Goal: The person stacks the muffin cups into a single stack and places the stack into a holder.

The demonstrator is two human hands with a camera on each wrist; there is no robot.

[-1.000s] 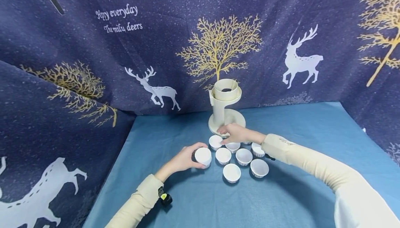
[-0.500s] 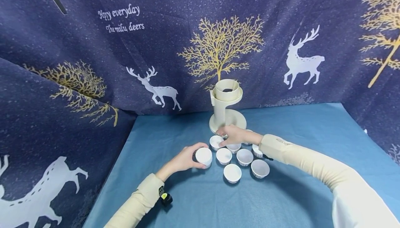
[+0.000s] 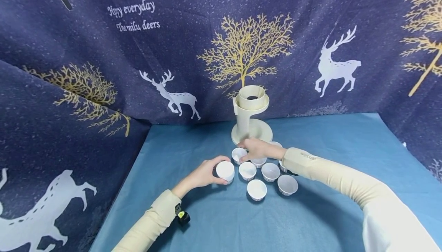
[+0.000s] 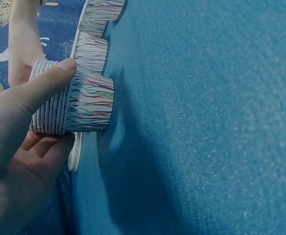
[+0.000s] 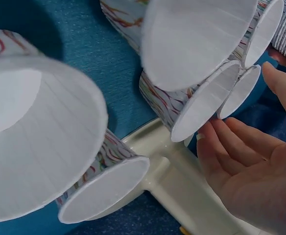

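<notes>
In the head view my left hand (image 3: 207,173) grips a stack of white paper cupcake cups (image 3: 225,170); the left wrist view shows nested rims (image 4: 50,105) between thumb and fingers, with a coloured streak pattern below. My right hand (image 3: 257,148) reaches over the far end of the cup group. Its thumb and fingertips lie at opposite sides of the rim of the far-left paper cup (image 3: 239,154), seen also in the right wrist view as a small white cup (image 5: 239,92). Part of that cup is hidden by the hand.
Several single cups stand close together, including a near one (image 3: 256,190) and a right one (image 3: 287,185). Behind them is a cream stand (image 3: 243,125) with a ring-shaped holder on a round base. A blue cloth (image 3: 221,221) covers the table; a patterned curtain (image 3: 172,52) hangs behind.
My right hand has shifted slightly left, its thumb closer round the far-left cup. The left hand keeps its hold on the stack. The head view has tilted a little.
</notes>
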